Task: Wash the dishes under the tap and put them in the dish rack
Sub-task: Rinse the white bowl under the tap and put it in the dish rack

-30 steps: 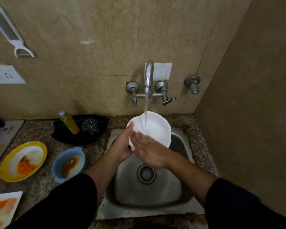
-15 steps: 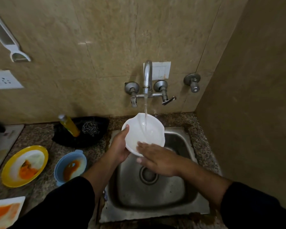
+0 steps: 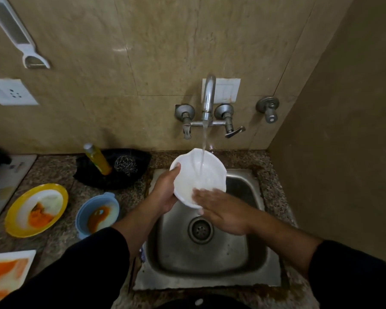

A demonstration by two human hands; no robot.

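White bowl (image 3: pixel 201 175) over the sink (image 3: pixel 210 275), under the tap (image 3: pixel 207 97) stream. Left hand (image 3: pixel 163 192) grips its 9 o'clock rim; right hand (image 3: pixel 223 210) flat, fingers straight, on the inside. We judge the rinse midway. At 9 o'clock: yellow plate (image 3: pixel 36 210), blue bowl (image 3: pixel 97 214) and cropped square plate (image 3: pixel 7 270), all stained orange. We see no rack.

The left hand (image 3: pixel 165 194) grips a tilted white bowl (image 3: pixel 213 172) by its left rim, thumb hooked over the edge. The right hand (image 3: pixel 224 211) lies palm down, its straight fingers (image 3: pixel 202 194) pressed flat inside the bowl's near rim. Both forearms are bare, with dark sleeves (image 3: pixel 352 275) pushed up.
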